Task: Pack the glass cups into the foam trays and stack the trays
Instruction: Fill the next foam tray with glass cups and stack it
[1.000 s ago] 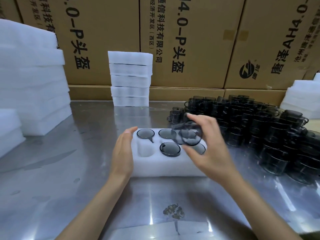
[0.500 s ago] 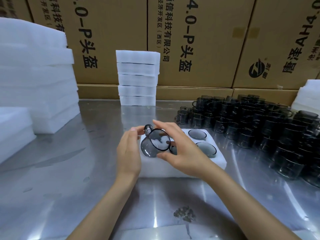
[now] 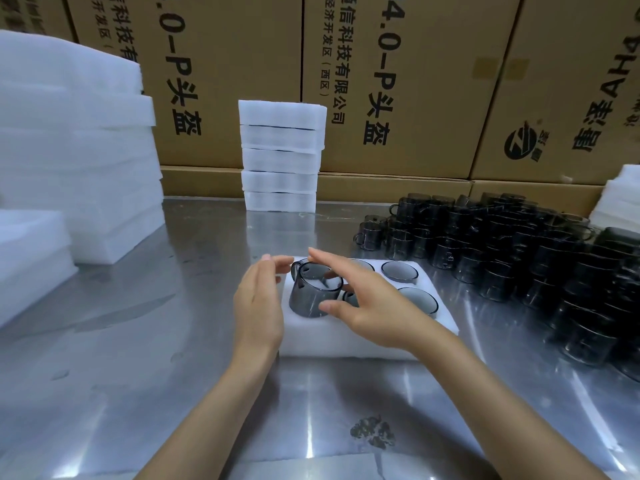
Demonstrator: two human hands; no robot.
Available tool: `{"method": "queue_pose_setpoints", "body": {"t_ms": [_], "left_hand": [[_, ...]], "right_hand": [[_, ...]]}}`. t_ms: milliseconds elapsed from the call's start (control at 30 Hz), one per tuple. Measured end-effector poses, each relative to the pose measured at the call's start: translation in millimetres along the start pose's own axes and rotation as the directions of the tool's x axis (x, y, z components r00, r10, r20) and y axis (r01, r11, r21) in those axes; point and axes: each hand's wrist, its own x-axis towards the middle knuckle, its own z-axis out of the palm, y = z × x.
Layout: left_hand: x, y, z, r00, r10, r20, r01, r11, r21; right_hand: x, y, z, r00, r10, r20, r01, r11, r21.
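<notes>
A white foam tray [image 3: 346, 337] lies on the steel table in front of me. A smoky dark glass cup [image 3: 308, 299] stands upright at the tray's front-left pocket, its handle pointing back left. My right hand [image 3: 374, 306] grips it, thumb on the side wall and fingers over the rim. My left hand [image 3: 258, 306] rests against the tray's left end with straight fingers, the fingertips close to the cup's handle. Other cups sit sunk in pockets to the right, one at the back [image 3: 400, 271] and one nearer me [image 3: 417, 299]; my right hand hides the middle pockets.
Many loose dark cups [image 3: 519, 258] crowd the table's right side. A stack of foam trays [image 3: 280, 157] stands at the back centre. Large foam stacks [image 3: 76, 150] fill the left, more foam [image 3: 620, 199] sits far right. Cardboard boxes [image 3: 398, 81] wall the back.
My right hand has carried the cup from the tray's right side across to the front-left pocket and turned it from tilted to upright. My left hand stays at the tray's left end.
</notes>
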Motion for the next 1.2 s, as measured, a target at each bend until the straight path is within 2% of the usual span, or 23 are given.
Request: {"method": "queue_pose_setpoints", "body": {"t_ms": [267,500,600,733,867,967,1100,1200], "left_hand": [[-5,1,1,0.999,0.033,0.036,-0.034,0.999,0.027],[-4,2,-2,0.997,0.062,0.056,-0.065,0.996,0.057],[-4,4,-8,0.983,0.165,0.080,-0.175,0.973,0.148],[-11,7,-25,0.902,0.363,0.233,-0.420,0.862,0.283],[-16,4,-40,0.817,0.418,0.396,-0.570,0.690,0.447],[-15,5,-47,0.746,0.451,0.490,-0.665,0.541,0.515],[-14,2,-48,0.773,0.339,0.536,-0.626,0.548,0.556],[-13,1,-48,0.769,0.319,0.554,-0.630,0.528,0.570]], "right_hand": [[0,-12,5,0.997,-0.073,0.025,0.077,0.955,-0.286],[-3,-9,6,0.999,-0.044,0.000,0.043,0.980,-0.196],[-9,-3,3,0.999,-0.042,0.000,0.041,0.988,-0.151],[-14,7,-1,0.998,-0.058,-0.006,0.055,0.977,-0.208],[-16,5,3,0.992,-0.127,0.011,0.125,0.948,-0.294],[-17,4,5,0.993,-0.118,0.027,0.120,0.932,-0.341],[-16,3,10,0.995,-0.055,0.078,0.085,0.883,-0.461],[-13,2,11,0.995,-0.041,0.091,0.081,0.869,-0.489]]}}
